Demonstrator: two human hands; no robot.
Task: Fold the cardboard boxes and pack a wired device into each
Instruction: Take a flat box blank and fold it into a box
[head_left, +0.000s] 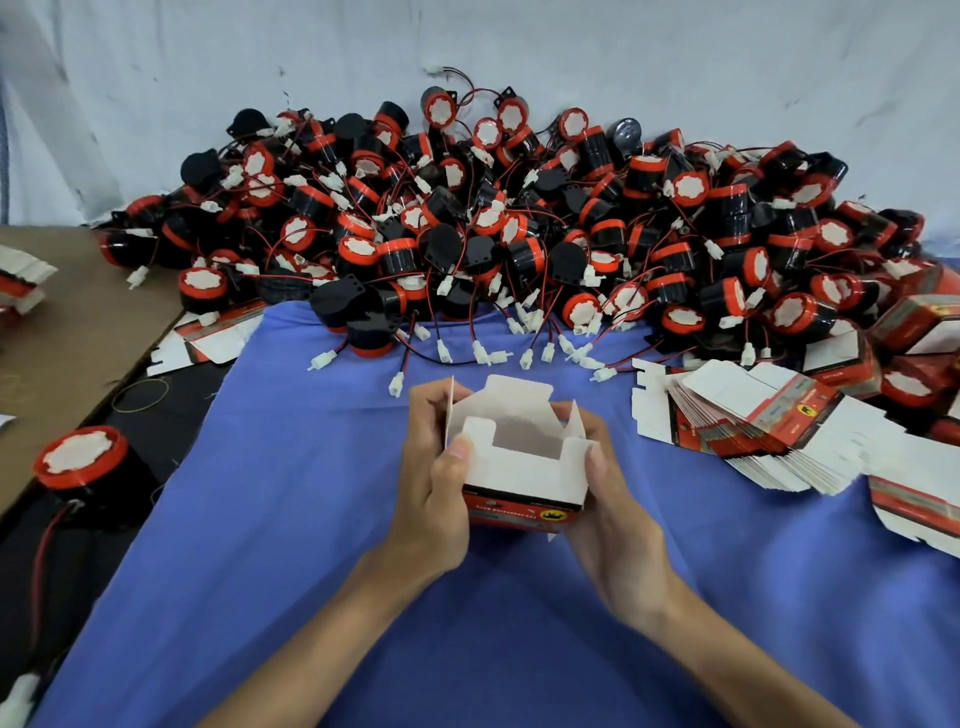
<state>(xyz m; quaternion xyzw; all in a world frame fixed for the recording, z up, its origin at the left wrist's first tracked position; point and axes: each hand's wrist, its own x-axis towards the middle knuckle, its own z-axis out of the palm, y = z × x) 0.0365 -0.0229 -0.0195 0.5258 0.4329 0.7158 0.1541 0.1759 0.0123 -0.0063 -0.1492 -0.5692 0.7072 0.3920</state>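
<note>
— While both hands are raised over the blue cloth (311, 545), where is the cardboard box (524, 470)?
— Between them, held above the cloth near the middle of the view. Its open end faces up, its white flaps stand, and its red printed side is turned toward the person.
— How does the left hand take it?
— The left hand (436, 488) grips the box's left wall, with the fingers curled behind it and the thumb pressed on the near flap.
— And the right hand?
— The right hand (615, 519) is clamped on the right side, thumb at the near corner, fingers wrapped under and behind.
— Where are the wired devices?
— A big pile of black-and-red wired devices (519, 223) lies beyond the cloth's far edge against a white sheet (208, 62). Their white connectors (480, 353) spill onto the cloth. A lone device (80, 457) sits at the left, off the cloth.
— And the unfolded boxes?
— A fanned stack of flat boxes (753, 431) lies to the right of the hands, apart from the held box.
</note>
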